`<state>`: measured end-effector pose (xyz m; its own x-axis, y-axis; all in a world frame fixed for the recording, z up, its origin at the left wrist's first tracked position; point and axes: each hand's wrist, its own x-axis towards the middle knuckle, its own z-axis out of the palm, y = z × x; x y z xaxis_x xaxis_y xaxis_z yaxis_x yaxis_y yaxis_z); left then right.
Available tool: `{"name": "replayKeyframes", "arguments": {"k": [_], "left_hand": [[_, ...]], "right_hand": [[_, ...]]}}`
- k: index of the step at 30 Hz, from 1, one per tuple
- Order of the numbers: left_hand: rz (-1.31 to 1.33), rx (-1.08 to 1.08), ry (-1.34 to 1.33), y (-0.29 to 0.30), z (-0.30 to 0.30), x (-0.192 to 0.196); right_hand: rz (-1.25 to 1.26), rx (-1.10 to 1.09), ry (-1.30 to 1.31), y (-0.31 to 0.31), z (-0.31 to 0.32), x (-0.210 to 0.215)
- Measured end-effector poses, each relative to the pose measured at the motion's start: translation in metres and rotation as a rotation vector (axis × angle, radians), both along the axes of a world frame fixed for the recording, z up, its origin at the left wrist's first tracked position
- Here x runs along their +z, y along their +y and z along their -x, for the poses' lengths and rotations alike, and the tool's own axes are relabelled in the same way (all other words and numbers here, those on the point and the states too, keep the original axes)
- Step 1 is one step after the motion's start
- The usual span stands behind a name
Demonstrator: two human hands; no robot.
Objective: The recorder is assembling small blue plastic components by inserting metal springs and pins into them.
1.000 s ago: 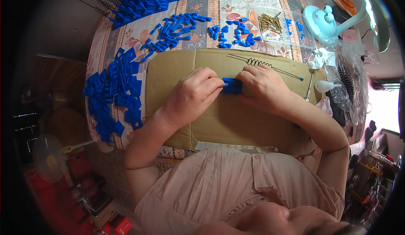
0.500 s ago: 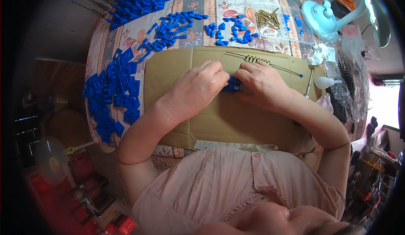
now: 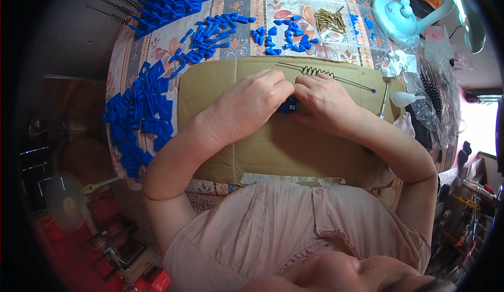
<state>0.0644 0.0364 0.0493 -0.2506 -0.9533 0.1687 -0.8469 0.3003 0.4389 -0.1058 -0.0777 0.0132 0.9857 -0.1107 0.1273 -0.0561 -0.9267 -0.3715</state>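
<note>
Head view. Left hand (image 3: 252, 105) and right hand (image 3: 325, 103) meet fingertip to fingertip over a cardboard sheet (image 3: 273, 145) lying on the patterned surface (image 3: 247, 3). Both are closed, pinching a small blue plastic piece (image 3: 287, 104) between them; most of it is hidden by the fingers. Just beyond the hands, a wire spring (image 3: 323, 74) lies on the cardboard. Loose blue pieces (image 3: 139, 119) heaped at left. Brass screws (image 3: 331, 20) sit in a clear tray at top.
</note>
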Motion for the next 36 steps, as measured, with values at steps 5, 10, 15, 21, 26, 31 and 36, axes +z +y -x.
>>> {"name": "replayKeyframes", "arguments": {"k": [5, 10, 15, 21, 26, 31, 36], "left_hand": [[0.025, -0.054, 0.015, 0.0, 0.0, 0.0], [0.058, -0.083, 0.004, -0.001, 0.0, -0.002], [0.121, -0.131, -0.125, 0.001, 0.005, 0.0], [0.119, -0.121, -0.129, 0.002, 0.008, -0.007], [0.096, -0.12, -0.048, 0.003, 0.002, -0.01], [0.058, 0.07, 0.173, 0.017, -0.006, 0.001], [-0.287, 0.365, 0.51, 0.029, -0.006, -0.002]], "right_hand": [[-0.025, 0.002, -0.006, 0.001, 0.0, -0.002], [-0.035, -0.002, -0.001, 0.0, 0.0, -0.004], [-0.038, -0.006, -0.017, 0.0, 0.0, -0.002], [-0.06, 0.015, -0.031, -0.001, -0.001, -0.001], [-0.046, 0.007, -0.059, -0.002, -0.001, -0.003], [-0.076, -0.033, -0.042, -0.002, -0.002, -0.003], [-0.077, -0.07, -0.099, -0.001, 0.004, 0.009]]}}
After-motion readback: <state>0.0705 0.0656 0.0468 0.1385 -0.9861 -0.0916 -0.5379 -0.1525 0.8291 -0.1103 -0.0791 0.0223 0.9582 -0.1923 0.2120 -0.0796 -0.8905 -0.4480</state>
